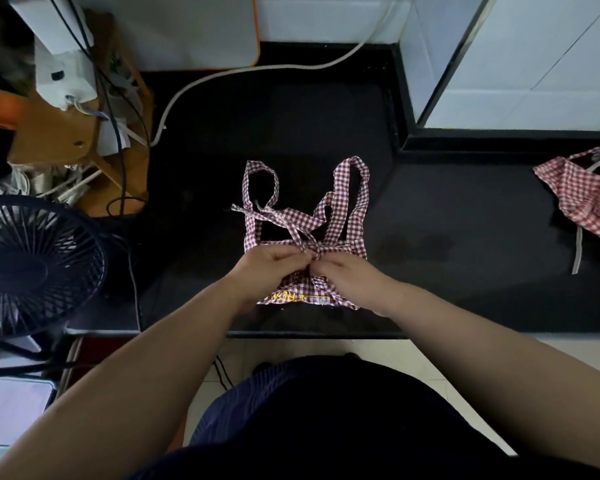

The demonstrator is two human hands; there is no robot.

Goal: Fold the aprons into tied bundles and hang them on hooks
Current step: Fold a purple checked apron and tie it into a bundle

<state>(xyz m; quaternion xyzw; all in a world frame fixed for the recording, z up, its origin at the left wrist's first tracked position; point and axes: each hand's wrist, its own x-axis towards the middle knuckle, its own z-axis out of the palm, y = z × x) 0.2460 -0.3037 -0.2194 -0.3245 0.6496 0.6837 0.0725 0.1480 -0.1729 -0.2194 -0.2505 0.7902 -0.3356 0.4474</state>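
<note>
A folded gingham apron (358, 249) lies on the black counter (437, 216), near its front edge. The left hand (274, 263) and right hand (347, 276) meet over it, each pinching the straps (302, 224) where they cross; loose loops trail toward the far side. A second apron (582, 194) lies crumpled at the far right, and a fan (32, 268) stands at the left.

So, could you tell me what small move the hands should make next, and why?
Probably draw the straps apart to tighten the knot: the left hand and right hand pinch the crossed straps over the folded apron, and the knot looks loose.
</note>
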